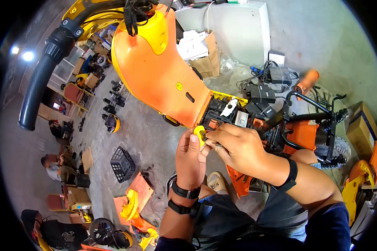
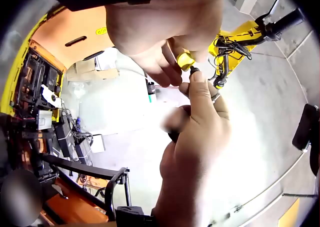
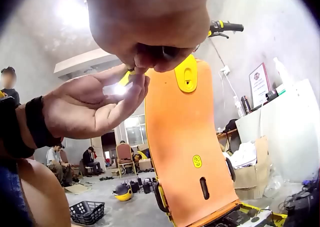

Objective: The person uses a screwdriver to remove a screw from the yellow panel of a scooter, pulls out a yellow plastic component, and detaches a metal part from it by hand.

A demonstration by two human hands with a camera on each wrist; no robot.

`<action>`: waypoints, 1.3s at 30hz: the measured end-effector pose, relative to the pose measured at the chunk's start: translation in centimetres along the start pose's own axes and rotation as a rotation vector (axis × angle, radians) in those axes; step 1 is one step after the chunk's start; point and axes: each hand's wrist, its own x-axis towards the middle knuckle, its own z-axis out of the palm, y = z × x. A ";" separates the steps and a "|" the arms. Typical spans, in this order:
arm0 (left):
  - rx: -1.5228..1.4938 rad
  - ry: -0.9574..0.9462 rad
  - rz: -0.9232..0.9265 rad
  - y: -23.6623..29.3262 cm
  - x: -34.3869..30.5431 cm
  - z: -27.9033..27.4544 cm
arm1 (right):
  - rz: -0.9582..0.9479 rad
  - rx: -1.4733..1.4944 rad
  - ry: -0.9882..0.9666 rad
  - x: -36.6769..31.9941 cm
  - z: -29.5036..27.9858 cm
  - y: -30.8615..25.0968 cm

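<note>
A small yellow part is pinched between the thumb and fingers of the left hand. The right hand meets it from the right, thumb and fingers pinching a small black piece against the yellow part. A thin metallic item, too small to name, sticks out by the right fingers in the left wrist view. Behind the hands stands a vehicle with an orange panel; its black inner parts are exposed just beyond the fingertips.
A black handlebar grip juts out at upper left. On the floor are a black crate, an orange and yellow panel and black boxes with cables. A black tube frame stands at right. People sit at far left.
</note>
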 end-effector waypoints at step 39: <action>0.585 0.102 0.139 0.1 -0.3 0.5 | 0.085 0.015 -0.016 0.0 0.4 1.1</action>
